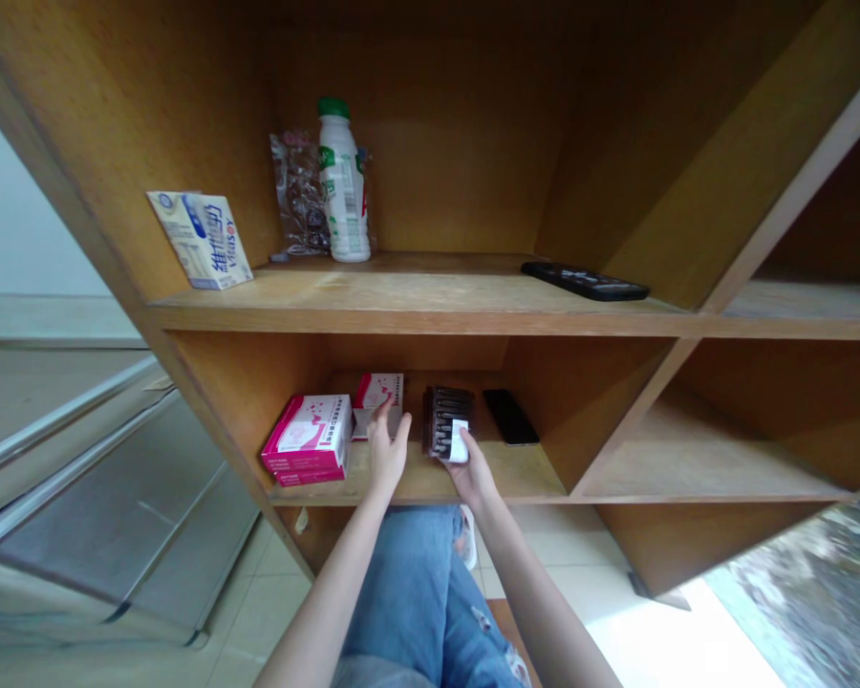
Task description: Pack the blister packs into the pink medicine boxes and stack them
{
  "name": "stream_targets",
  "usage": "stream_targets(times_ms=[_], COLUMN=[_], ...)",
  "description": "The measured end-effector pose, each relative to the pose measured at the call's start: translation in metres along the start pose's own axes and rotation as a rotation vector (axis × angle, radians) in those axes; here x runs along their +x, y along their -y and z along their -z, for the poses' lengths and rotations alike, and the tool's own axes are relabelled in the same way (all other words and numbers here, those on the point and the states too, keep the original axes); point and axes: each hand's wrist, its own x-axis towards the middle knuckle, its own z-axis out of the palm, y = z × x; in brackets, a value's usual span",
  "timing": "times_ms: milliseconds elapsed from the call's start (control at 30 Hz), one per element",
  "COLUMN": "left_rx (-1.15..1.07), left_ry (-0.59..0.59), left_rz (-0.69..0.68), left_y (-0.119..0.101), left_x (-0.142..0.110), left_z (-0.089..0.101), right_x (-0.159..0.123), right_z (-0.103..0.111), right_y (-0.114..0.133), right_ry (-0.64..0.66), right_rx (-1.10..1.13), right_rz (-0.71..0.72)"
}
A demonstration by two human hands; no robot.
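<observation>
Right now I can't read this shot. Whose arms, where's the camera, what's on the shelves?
These are a person's bare arms; there is no machine. The one picture comes from a camera worn on their head, looking forward and down into a wooden shelf unit. The right hand holds a dark pack with a white label. The left hand reaches to a pink box, near another pink box. A phone lies on that shelf too. On the shelf above are a bottle, a bag, a carton and a second phone.
</observation>
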Motion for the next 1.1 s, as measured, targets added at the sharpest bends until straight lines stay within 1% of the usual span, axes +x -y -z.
stream_targets(times_ms=[67, 100, 167, 233, 333, 467, 533, 600, 667, 767, 833, 867, 933, 1000, 1100], left_rx=[0.293, 0.420, 0.623, 0.746, 0.793, 0.693, 0.648, 0.645, 0.664, 0.656, 0.620, 0.579, 0.420, 0.164, -0.237], left_ry=[0.052, 0.080, 0.139, 0.188, 0.224, 0.267, 0.242, 0.189, 0.148, 0.174, 0.198, 0.188, 0.142, 0.127, 0.147], left_rz=[-0.157, -0.202, -0.231, -0.229, -0.261, -0.317, -0.295, -0.230, -0.133, 0.008, 0.045, 0.044, 0.037, 0.080, 0.272], left_y=[-0.002, 0.000, 0.008, 0.017, 0.023, 0.013, 0.008, 0.008, 0.014, 0.026, 0.031, 0.032, 0.030, 0.028, 0.030], left_x=[0.017, 0.024, 0.035, 0.038, 0.030, 0.012, 0.008, 0.007, 0.009, 0.010, 0.007, 0.006, 0.002, -0.002, -0.007], left_z=[0.006, 0.009, 0.013, 0.014, 0.010, 0.000, -0.003, -0.001, 0.004, 0.013, 0.015, 0.014, 0.010, 0.003, -0.007], right_x=[-0.001, -0.001, -0.003, -0.003, -0.002, 0.000, 0.001, 0.000, 0.000, 0.001, 0.002, 0.003, 0.003, 0.003, 0.002], right_z=[0.000, 0.000, 0.000, 0.001, 0.001, -0.001, -0.001, -0.001, -0.001, -0.001, -0.002, -0.002, -0.002, -0.001, 0.000], right_y=[0.002, 0.003, 0.004, 0.004, 0.004, 0.002, 0.002, 0.002, 0.002, 0.002, 0.001, 0.000, -0.001, -0.001, -0.001], right_ry=[-0.013, -0.024, -0.049, -0.065, -0.059, -0.052, -0.049, -0.050, -0.053, -0.056, -0.051, -0.046, -0.035, -0.029, -0.030], right_rx=[0.034, 0.051, 0.076, 0.084, 0.093, 0.073, 0.076, 0.085, 0.079, 0.057, 0.053, 0.054, 0.059, 0.061, 0.055], right_rz=[-0.017, -0.021, -0.019, -0.010, 0.005, 0.040, 0.076, 0.107, 0.122, 0.122, 0.113, 0.109, 0.107, 0.111, 0.124])
